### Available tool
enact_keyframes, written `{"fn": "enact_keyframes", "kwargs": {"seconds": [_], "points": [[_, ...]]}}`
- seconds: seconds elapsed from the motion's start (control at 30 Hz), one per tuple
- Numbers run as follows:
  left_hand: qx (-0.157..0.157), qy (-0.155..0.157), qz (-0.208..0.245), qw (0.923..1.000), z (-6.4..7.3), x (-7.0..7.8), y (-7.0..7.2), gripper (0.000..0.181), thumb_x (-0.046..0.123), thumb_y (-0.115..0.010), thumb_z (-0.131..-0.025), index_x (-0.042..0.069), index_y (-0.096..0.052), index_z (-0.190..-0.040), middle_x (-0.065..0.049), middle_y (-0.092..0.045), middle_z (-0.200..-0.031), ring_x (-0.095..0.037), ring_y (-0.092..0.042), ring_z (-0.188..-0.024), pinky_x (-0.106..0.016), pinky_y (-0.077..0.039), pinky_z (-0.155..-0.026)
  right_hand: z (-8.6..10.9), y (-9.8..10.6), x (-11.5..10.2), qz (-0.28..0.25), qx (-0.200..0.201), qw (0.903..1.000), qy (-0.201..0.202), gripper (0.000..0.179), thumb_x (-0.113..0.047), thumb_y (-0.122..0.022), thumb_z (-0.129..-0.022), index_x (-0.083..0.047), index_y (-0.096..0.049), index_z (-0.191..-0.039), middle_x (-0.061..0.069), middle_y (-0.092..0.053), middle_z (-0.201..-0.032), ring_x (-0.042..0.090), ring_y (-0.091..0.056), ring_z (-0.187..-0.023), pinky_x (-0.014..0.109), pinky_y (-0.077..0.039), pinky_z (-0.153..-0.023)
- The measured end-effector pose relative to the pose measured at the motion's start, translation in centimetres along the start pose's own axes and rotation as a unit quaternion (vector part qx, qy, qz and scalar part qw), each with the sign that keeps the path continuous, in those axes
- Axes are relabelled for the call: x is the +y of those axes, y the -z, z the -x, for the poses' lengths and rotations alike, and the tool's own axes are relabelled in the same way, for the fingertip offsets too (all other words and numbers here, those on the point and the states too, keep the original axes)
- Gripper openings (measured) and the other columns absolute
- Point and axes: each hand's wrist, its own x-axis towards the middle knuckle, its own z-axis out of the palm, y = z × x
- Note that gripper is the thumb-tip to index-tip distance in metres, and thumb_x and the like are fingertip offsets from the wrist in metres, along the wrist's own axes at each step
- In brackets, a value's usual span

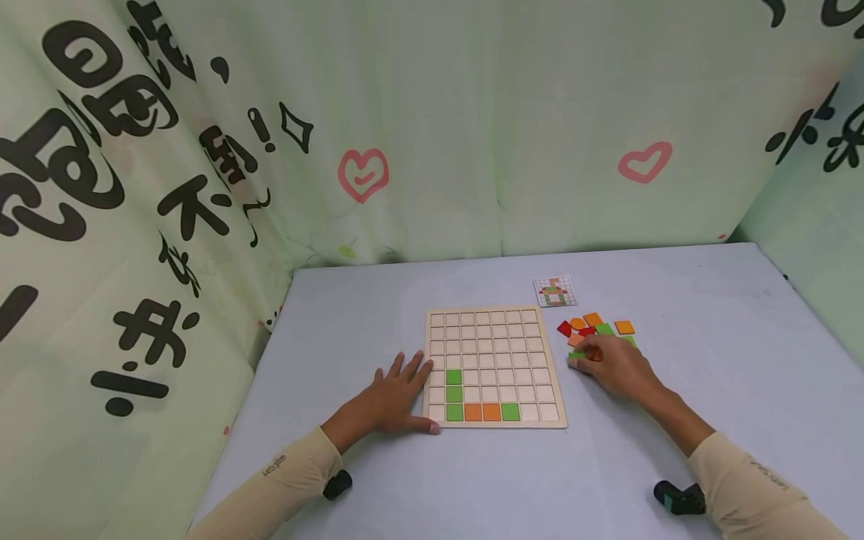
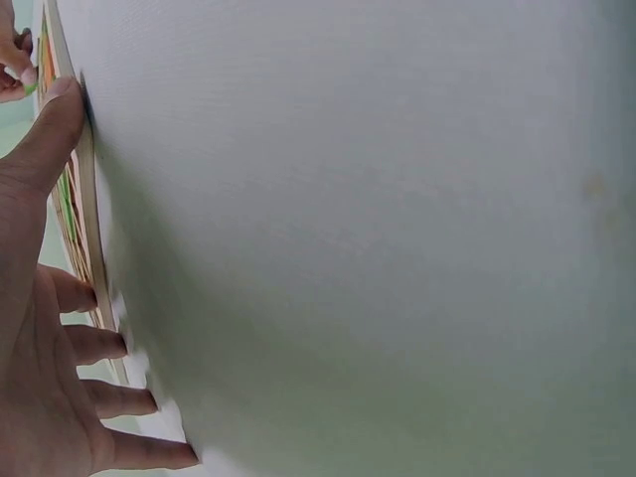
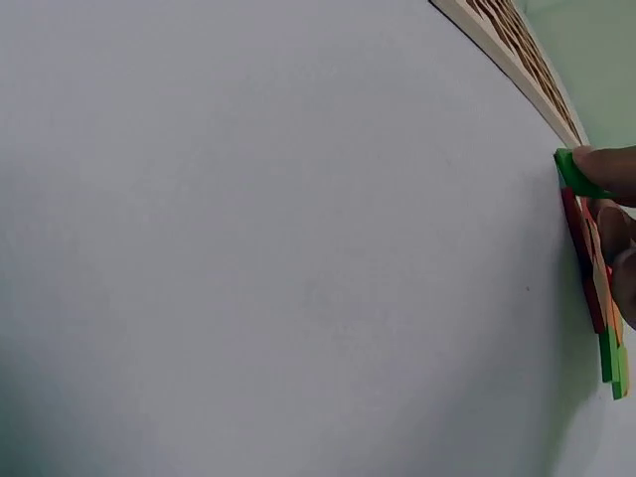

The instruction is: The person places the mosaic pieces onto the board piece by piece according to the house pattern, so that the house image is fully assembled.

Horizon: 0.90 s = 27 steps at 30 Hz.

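A wooden grid board (image 1: 496, 309) lies on the table. In its lower left part are several green tiles (image 1: 454, 394) and two orange tiles (image 1: 482, 412). My left hand (image 1: 394, 397) rests spread at the board's left edge, thumb at the lower left corner. Right of the board, my right hand (image 1: 616, 366) pinches a green square tile (image 3: 576, 174) at the near side of a loose pile. That pile holds red, green and orange tiles (image 1: 592, 319), partly hidden under the fingers. In the left wrist view, the thumb (image 2: 60, 129) touches the board's rim.
A small pattern card (image 1: 555, 291) with a coloured grid figure lies beyond the board's far right corner. One orange tile (image 1: 624, 327) sits at the pile's right side. A pale curtain (image 1: 499, 135) with black writing and pink hearts hangs behind the white table (image 1: 364, 300).
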Motion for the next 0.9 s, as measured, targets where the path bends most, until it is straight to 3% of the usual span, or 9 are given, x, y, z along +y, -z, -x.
{"fn": "enact_keyframes", "kwargs": {"seconds": [0.37, 0.9], "points": [[-0.004, -0.002, 0.002, 1.0, 0.1, 0.0, 0.2, 0.116, 0.083, -0.059, -0.077, 0.017, -0.017, -0.162, -0.01, -0.012, -0.17, -0.045, -0.013, -0.153, -0.07, -0.029, -0.111, 0.0, 0.1, 0.2, -0.052, -0.047, 0.9964, 0.049, 0.024, -0.012, -0.073, -0.09, -0.005, -0.074, -0.113, -0.002, -0.065, -0.078, 0.017, -0.054, -0.076, 0.021, -0.047, -0.061], [-0.003, 0.001, -0.001, 1.0, 0.3, 0.4, 0.4, 0.116, 0.082, -0.06, -0.077, 0.016, -0.018, -0.162, -0.01, -0.013, -0.169, -0.046, -0.014, -0.153, -0.07, -0.029, -0.11, 0.7, -0.1, -1.0, -0.085, -0.07, 0.9924, 0.055, 0.029, -0.013, -0.076, -0.088, -0.004, -0.072, -0.115, 0.001, -0.065, -0.086, 0.014, -0.054, -0.07, 0.021, -0.047, -0.057]]}}
